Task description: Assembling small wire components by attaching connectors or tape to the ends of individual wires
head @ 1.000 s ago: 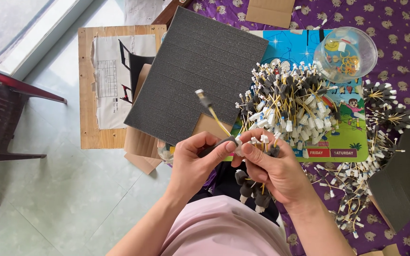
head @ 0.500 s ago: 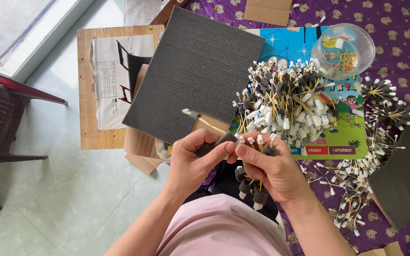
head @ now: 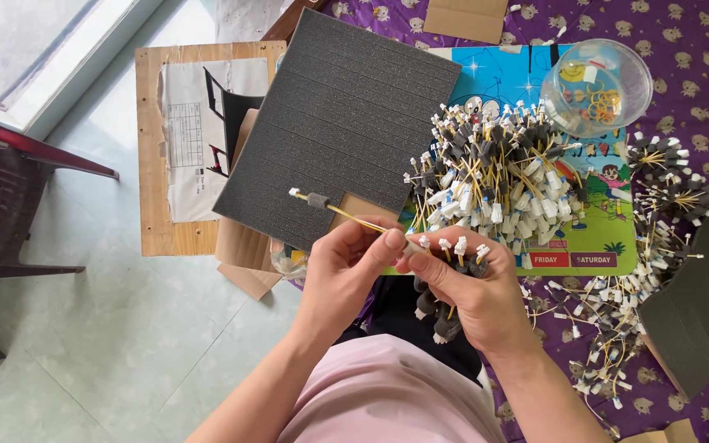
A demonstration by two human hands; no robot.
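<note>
Foam sheet point(head: 342, 135): dark grey, ribbed in parallel strips, square-cut; lies flat and serves as the landmark for all places below.
Head view, left hand point(head: 346, 275): just below the foam sheet's near edge; thumb and forefinger pinched on the yellow wire lead point(head: 353, 216).
Yellow wire lead: thin and stiff-looking; runs from the pinch up over the foam sheet's near corner, with a small grey foam sleeve point(head: 317, 199) and a white tip at its far end.
Right hand point(head: 469, 287): right of the left hand, below the foam sheet; fingers closed around a bundle of leads point(head: 453, 271), white connectors up, grey sleeves hanging below.
Technique: judged best to grip the lead close to the bundle and keep it straight.
Loose pile of leads point(head: 498, 176): right of the foam sheet, bristly, white-tipped.
Clear plastic bowl point(head: 596, 86): far right of the foam sheet, round, glossy.
</note>
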